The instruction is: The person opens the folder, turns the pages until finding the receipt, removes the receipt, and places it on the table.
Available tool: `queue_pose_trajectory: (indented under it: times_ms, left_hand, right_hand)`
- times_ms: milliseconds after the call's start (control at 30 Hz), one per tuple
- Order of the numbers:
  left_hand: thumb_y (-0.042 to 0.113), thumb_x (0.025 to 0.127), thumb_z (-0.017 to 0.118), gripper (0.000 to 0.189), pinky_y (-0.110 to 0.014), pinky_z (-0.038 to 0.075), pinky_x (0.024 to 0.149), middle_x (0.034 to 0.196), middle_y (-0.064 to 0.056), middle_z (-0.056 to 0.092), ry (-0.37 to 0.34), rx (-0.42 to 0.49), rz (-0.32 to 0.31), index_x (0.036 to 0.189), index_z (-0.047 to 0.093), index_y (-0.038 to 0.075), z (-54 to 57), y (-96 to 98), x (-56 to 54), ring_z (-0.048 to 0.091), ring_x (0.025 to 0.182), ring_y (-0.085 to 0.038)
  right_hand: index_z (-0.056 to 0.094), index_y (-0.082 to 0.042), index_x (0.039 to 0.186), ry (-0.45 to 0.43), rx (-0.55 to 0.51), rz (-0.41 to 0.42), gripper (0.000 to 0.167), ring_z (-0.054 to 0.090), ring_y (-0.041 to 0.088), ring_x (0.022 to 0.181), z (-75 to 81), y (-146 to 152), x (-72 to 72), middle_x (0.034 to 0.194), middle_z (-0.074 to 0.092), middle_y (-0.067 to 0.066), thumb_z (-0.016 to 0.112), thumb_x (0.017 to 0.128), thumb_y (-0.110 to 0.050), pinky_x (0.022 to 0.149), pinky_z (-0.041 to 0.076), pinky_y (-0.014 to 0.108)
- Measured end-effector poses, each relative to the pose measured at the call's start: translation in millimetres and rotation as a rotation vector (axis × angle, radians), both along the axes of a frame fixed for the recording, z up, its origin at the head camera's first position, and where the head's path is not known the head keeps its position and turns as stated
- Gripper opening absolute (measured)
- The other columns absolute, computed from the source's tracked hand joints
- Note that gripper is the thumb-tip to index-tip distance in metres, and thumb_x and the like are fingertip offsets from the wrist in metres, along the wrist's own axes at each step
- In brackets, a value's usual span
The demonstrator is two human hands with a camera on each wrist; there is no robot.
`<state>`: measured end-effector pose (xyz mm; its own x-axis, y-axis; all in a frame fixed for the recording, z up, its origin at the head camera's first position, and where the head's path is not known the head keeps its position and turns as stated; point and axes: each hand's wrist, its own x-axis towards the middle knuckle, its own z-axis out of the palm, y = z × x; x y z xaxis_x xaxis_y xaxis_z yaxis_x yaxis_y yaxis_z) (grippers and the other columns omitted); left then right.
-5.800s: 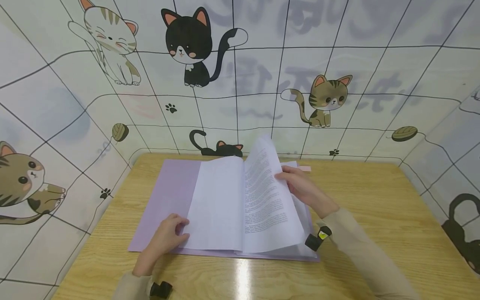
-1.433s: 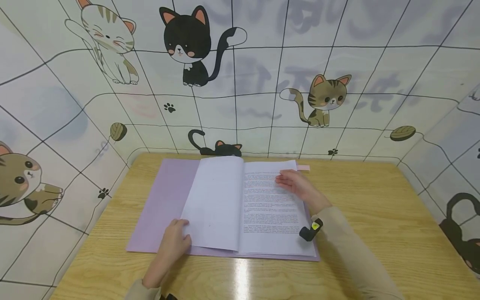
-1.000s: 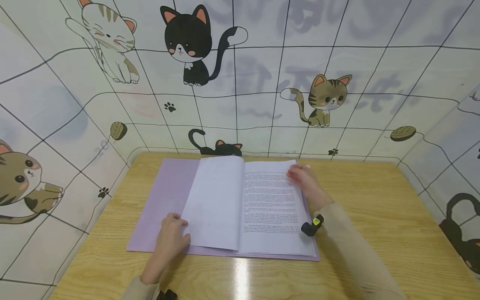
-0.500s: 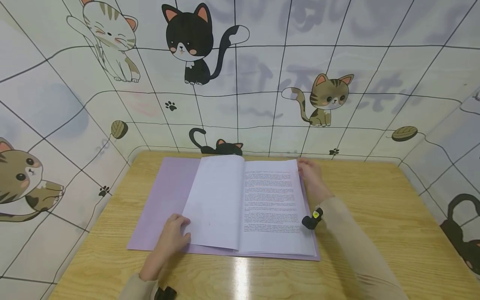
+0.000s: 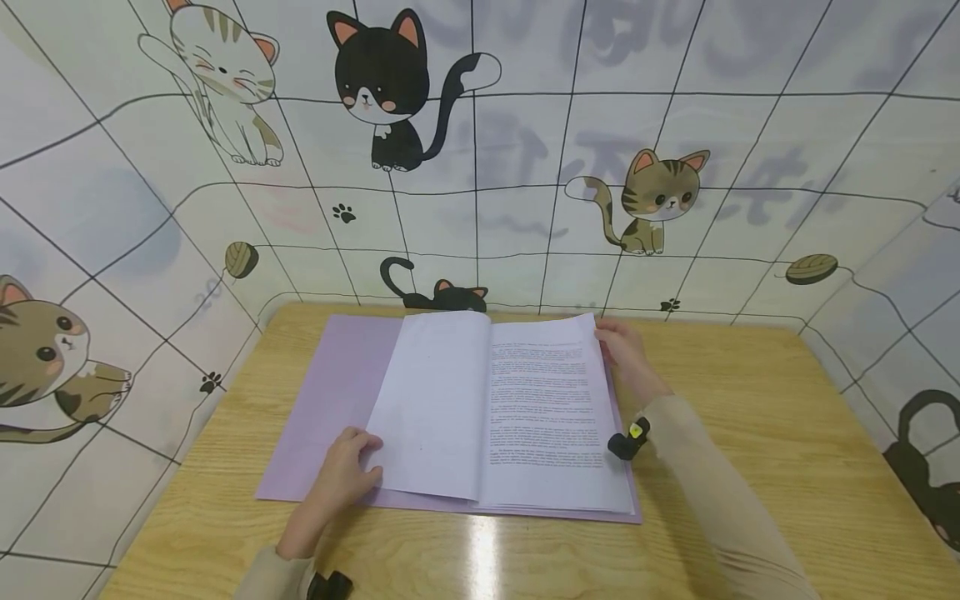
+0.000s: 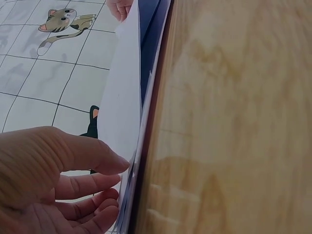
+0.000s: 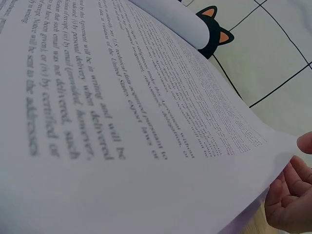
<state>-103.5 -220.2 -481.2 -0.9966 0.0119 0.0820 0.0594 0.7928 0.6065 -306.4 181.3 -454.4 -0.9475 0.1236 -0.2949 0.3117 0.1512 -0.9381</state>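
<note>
A lilac folder (image 5: 341,400) lies spread on the table, holding a stack of paper. Its left side shows a blank white page (image 5: 427,408); on the right is a printed page (image 5: 543,417) with lines of text. My right hand (image 5: 624,354) is at that page's upper right corner; in the right wrist view, the thumb and fingers of this hand (image 7: 292,190) pinch the slightly raised corner. My left hand (image 5: 343,471) rests at the lower left edge of the blank page. In the left wrist view, the left thumb (image 6: 97,155) touches the paper edge, fingers loosely bent.
The wooden table (image 5: 750,433) extends around the folder on both sides and in front. Behind it rises a white wall covering (image 5: 517,142) with a grid and cartoon cats. A dark wrist camera (image 5: 628,440) sits on the right sleeve.
A printed page held raised earlier has been turned over. Since then my right hand has slid right to the upper corner of the page now showing and lifts it slightly. My left hand has barely moved.
</note>
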Motion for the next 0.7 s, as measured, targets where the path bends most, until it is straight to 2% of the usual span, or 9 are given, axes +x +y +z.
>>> queue_pose_trajectory:
  times_ms: [133,433,600,700]
  left_hand:
    - [-0.007,0.066,0.072,0.027,-0.047,0.047,0.084,0.097,-0.015,0.056,0.000,0.010,-0.002,0.093,0.064,-0.006,-1.2,-0.5,-0.2,0.055,0.093,-0.032]
    - [-0.007,0.066,0.072,0.028,-0.047,0.047,0.083,0.096,-0.014,0.056,0.011,0.023,0.001,0.092,0.065,-0.005,-3.3,-1.1,-0.7,0.055,0.092,-0.032]
    - [-0.007,0.065,0.073,0.027,-0.045,0.047,0.081,0.096,-0.014,0.056,0.015,0.024,0.001,0.091,0.064,-0.004,-2.7,-1.1,-0.7,0.055,0.090,-0.030]
    - [-0.007,0.066,0.072,0.027,-0.045,0.048,0.080,0.095,-0.014,0.056,0.013,0.024,-0.001,0.091,0.064,-0.005,-1.5,-0.8,-0.5,0.055,0.089,-0.029]
  right_hand:
    - [0.047,-0.003,0.134,-0.018,0.011,0.053,0.042,0.049,0.012,0.086,-1.4,3.3,4.5,0.110,0.052,0.004,0.051,0.094,-0.015,0.075,0.039,0.024]
    - [0.038,0.005,0.138,0.002,-0.027,0.251,0.048,0.056,0.012,0.091,3.2,10.1,15.8,0.128,0.049,0.020,0.050,0.094,-0.011,0.080,0.046,0.023]
    - [0.038,0.007,0.137,-0.008,-0.043,0.327,0.048,0.060,0.011,0.088,8.5,11.3,24.6,0.121,0.055,0.018,0.050,0.094,-0.011,0.078,0.048,0.025]
    - [0.039,0.006,0.136,-0.013,-0.047,0.338,0.047,0.061,0.012,0.087,11.7,10.8,29.6,0.114,0.058,0.012,0.051,0.094,-0.012,0.077,0.049,0.026]
